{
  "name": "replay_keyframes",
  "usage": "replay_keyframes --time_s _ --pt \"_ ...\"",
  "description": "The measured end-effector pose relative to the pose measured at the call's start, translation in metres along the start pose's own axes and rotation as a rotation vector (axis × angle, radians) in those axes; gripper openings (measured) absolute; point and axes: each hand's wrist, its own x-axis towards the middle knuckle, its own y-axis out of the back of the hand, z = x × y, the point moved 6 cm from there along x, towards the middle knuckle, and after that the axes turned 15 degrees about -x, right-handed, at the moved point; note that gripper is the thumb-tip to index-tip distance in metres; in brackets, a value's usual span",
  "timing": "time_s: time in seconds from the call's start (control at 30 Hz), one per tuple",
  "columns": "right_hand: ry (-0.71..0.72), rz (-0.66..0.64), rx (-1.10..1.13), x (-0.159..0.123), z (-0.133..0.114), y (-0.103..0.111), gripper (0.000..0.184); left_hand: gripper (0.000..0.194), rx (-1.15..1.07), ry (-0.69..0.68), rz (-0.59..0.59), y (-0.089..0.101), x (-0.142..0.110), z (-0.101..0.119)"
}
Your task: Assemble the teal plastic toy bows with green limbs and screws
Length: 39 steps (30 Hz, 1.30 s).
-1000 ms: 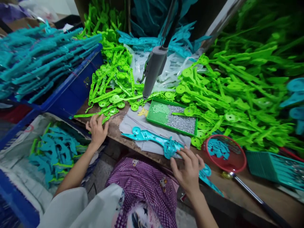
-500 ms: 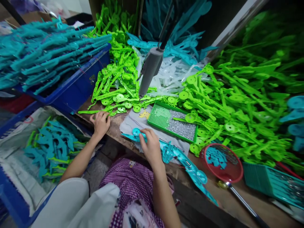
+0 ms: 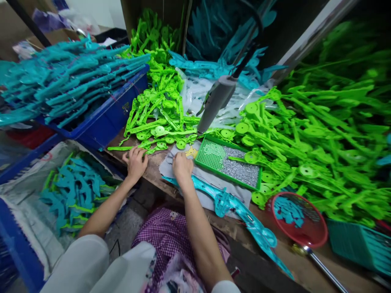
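My left hand point(image 3: 136, 165) rests at the table edge beside the green plastic arms point(image 3: 159, 131), its fingers bent and slightly apart, apparently holding nothing. My right hand point(image 3: 182, 166) is closed, knuckles up, over the grey cloth point(image 3: 166, 167); whatever its fingers pinch is hidden. Under its wrist lies the left end of a long turquoise bow-shaped plastic piece point(image 3: 225, 202), which stretches right along the table edge. A grey electric screwdriver point(image 3: 217, 101) hangs tip down beyond the hands. To the right of my right hand is a green tray point(image 3: 210, 152) with many small metal screws point(image 3: 241, 167).
Green parts point(image 3: 305, 130) are heaped on the right. A red basket point(image 3: 314, 234) holds small turquoise pieces; a metal-shafted tool point(image 3: 324, 266) lies before it. Blue crates point(image 3: 113, 108) with turquoise parts stand left. Clear plastic bags point(image 3: 201, 89) lie behind the screwdriver.
My right hand has moved away from me, off the turquoise piece's round end, and its fingers have closed. My left hand stays by the green parts. The view has shifted slightly.
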Motion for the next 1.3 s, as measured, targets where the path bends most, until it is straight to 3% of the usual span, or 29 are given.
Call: replay_keyframes --time_s 0.07,0.17,0.2,0.37,0.43,0.57,0.67,0.77,0.9,1.03,1.17,1.3 --pt "0.012 0.073 0.009 -0.014 0.013 0.011 0.021 0.02 0.009 -0.009 0.004 0.0 0.001 -0.001" --pt "0.051 0.322 0.064 -0.041 0.043 0.036 0.021 0.019 0.007 -0.026 -0.018 -0.003 0.001 -0.002" --pt "0.055 0.34 0.051 -0.048 0.054 0.04 0.02 0.019 0.006 -0.029 -0.023 -0.004 0.0 -0.003" --pt "0.209 0.162 0.132 -0.057 0.089 0.043 0.013 0.026 -0.042 -0.009 0.041 0.007 -0.006 -0.006" --pt "0.301 0.101 0.131 -0.056 0.094 0.042 0.015 0.029 -0.103 -0.048 0.057 0.015 0.004 -0.003" --pt "0.408 0.088 -0.008 -0.05 0.101 0.033 0.018 0.027 -0.165 -0.163 -0.051 0.014 0.069 0.008" --pt "0.436 0.163 -0.082 -0.051 0.103 0.021 0.019 0.028 -0.106 -0.047 -0.172 -0.006 0.132 0.003" --pt "0.452 0.232 -0.067 -0.062 0.108 0.01 0.02 0.022 -0.046 0.043 -0.327 -0.029 0.164 -0.004" --pt "0.431 0.293 0.0 -0.078 0.12 0.005 0.022 0.015 -0.084 0.069 -0.393 -0.043 0.164 -0.013" --pt "0.444 0.307 -0.028 -0.079 0.119 0.009 0.021 0.028 -0.166 0.12 -0.467 -0.049 0.167 -0.02" --pt "0.473 0.405 -0.133 -0.083 0.111 0.019 0.023 0.017 -0.23 0.126 -0.485 -0.039 0.177 -0.021" --pt "0.431 0.498 -0.124 -0.093 0.114 0.025 0.021 0.024 -0.263 0.093 -0.462 -0.024 0.172 -0.024"
